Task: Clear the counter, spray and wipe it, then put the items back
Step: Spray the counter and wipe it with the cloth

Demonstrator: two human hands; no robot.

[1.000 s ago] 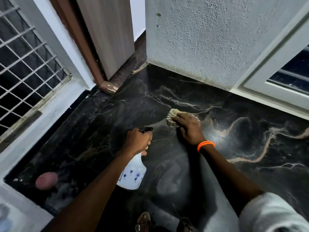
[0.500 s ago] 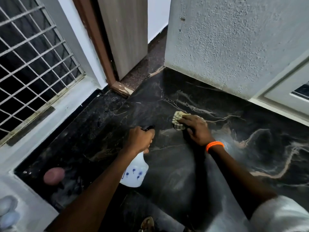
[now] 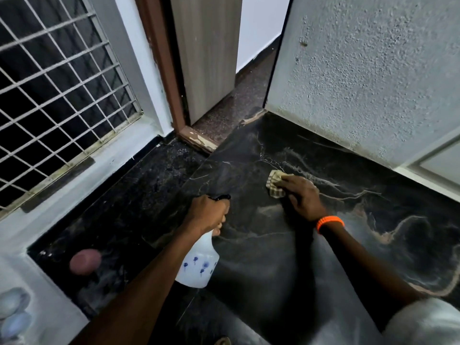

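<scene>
The counter (image 3: 261, 257) is black marble with pale veins. My left hand (image 3: 207, 214) grips the black trigger head of a white spray bottle (image 3: 198, 263) with small blue flowers, held just above the counter near its middle. A little to the right and further back, my right hand (image 3: 302, 197) presses a folded checked cloth (image 3: 275, 183) flat on the marble. Most of the cloth is hidden under the fingers. An orange band sits on the right wrist.
A pinkish round object (image 3: 84, 261) lies on the dark ledge at the left. A barred window (image 3: 54, 90) is at the far left, a door gap (image 3: 224, 100) behind, a rough wall (image 3: 373, 70) at the back right. Pale rounded things (image 3: 12, 310) sit at the bottom left.
My view has swung left, showing more of the window and door. The cloth hand has slid a little over the marble. The bottle hand keeps its grip.
</scene>
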